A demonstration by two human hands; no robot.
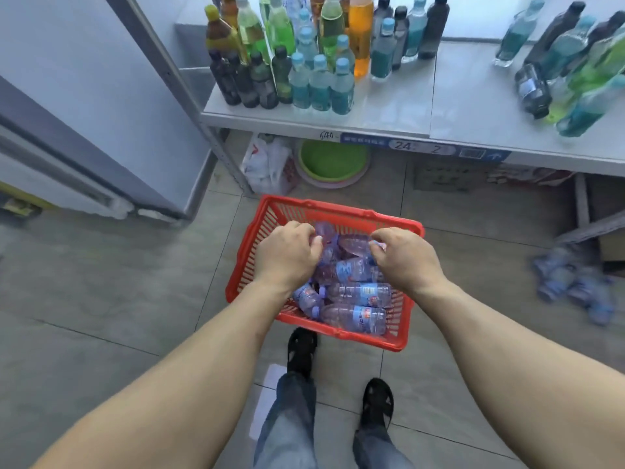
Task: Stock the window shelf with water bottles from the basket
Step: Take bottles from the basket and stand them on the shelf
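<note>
Water bottles (355, 292) lie on their sides in the red basket (243, 262), heaped. The three nearest the basket's near edge run long axis left to right, caps toward the left; one at the near left corner lies slantwise, cap toward the near edge. Those at the far end are jumbled, direction hard to read.

Both hands are down in the basket. The left hand (287, 255) has its fingers curled over the pile at the far left, and whether it grips a bottle I cannot tell. The right hand (406, 258) pinches a bottle near its cap at the far right.

The basket sits on the grey tiled floor (101, 282), just in front of the person's feet in black shoes (302, 350).

Beyond it runs the pale shelf (473, 113). At its left end stand dark, green, amber and blue-capped drinks (321, 82), all upright, with a tall orange one (361, 35). More bottles crowd its right end (568, 79). The middle front stands bare.

Under the shelf: a green basin (333, 160) and a white bag (267, 164). A pale cabinet (84, 96) fills the left.
</note>
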